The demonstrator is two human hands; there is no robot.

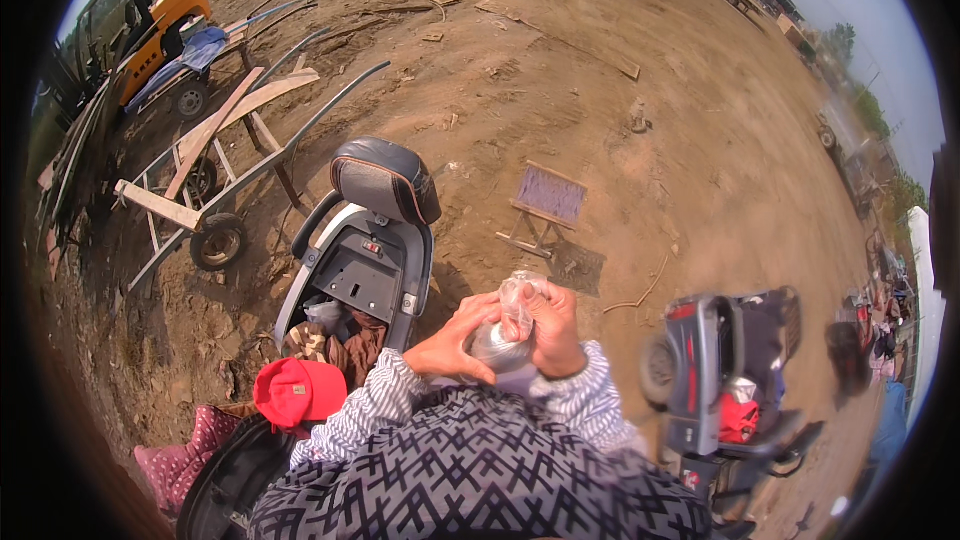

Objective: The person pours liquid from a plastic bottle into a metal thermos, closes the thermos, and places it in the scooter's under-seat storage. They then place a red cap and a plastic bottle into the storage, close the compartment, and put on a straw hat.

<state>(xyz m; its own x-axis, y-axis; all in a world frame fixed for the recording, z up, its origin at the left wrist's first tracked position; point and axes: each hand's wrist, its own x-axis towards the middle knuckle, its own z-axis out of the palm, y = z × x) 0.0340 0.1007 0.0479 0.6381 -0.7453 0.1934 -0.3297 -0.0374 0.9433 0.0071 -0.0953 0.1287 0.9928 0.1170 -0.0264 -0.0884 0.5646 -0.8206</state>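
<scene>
A clear plastic bag (501,349) with a rounded, pale or silvery thing inside is held in front of my body. The contents cannot be made out. My left hand (454,337) cups the bag's left side, thumb low across its front. With my right hand (556,326) I pinch the gathered, twisted neck of the bag at its upper right. Just left of my hands is a scooter's open storage compartment (356,277), where brown cloth (364,345) and camouflage cloth (306,341) lie. A red cap (300,394) rests beside my left sleeve.
Beyond my hands stands a low wooden stool (551,193) with a purple seat. Another electric scooter (690,367) is parked at the right, a red bag (739,418) on it. A two-wheeled cart (240,184) and a yellow forklift (176,4) stand at the left.
</scene>
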